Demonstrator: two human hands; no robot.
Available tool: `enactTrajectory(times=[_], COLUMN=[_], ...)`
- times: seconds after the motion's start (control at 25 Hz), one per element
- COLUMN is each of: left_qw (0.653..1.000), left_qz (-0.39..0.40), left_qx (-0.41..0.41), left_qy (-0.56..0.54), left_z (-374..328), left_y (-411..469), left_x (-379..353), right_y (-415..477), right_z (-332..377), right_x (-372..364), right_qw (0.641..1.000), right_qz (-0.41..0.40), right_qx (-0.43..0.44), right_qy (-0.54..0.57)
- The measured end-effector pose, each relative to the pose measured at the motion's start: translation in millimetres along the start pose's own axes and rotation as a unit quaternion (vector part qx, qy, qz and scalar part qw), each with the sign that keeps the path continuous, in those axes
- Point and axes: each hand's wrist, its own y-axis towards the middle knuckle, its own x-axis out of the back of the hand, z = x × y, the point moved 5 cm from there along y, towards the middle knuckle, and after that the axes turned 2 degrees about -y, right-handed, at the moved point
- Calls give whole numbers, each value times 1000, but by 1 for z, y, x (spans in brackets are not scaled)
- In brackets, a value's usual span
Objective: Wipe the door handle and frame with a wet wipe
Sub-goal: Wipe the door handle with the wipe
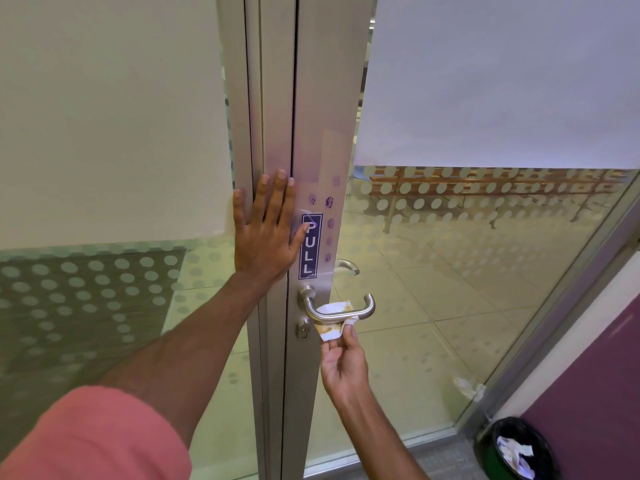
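A brushed-metal lever door handle [367, 308] sticks out from the grey aluminium door frame [322, 98] of a glass door. A white wet wipe [330, 332] with brown stains is draped around the lever's bar. My right hand [344, 365] pinches the wipe from below, just under the handle. My left hand [265, 230] lies flat with fingers spread on the frame, above the handle and beside a blue PULL sticker [309, 249]. Purple smudges [329, 202] dot the frame next to the sticker. A keyhole [304, 330] sits below the lever's base.
Frosted, dotted glass panels flank the frame on both sides. A black bin [517, 448] with crumpled white wipes stands on the floor at the bottom right, against a purple wall [588, 375]. Wooden benches [485, 183] show through the glass.
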Motion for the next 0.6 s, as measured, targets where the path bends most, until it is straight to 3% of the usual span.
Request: enactTrajectory(times=[0.36, 0.6], left_qw=[1000, 1000], left_qz=[-1, 0], left_qx=[-3, 0], left_qy=[5, 4], left_z=[1, 1], left_y=[0, 1], left_x=[-1, -1], right_y=[0, -1], right_z=[-18, -47], right_x=[-4, -19], right_qw=[998, 992], right_qz=[18, -26], right_qx=[-43, -33], right_qy=[32, 120])
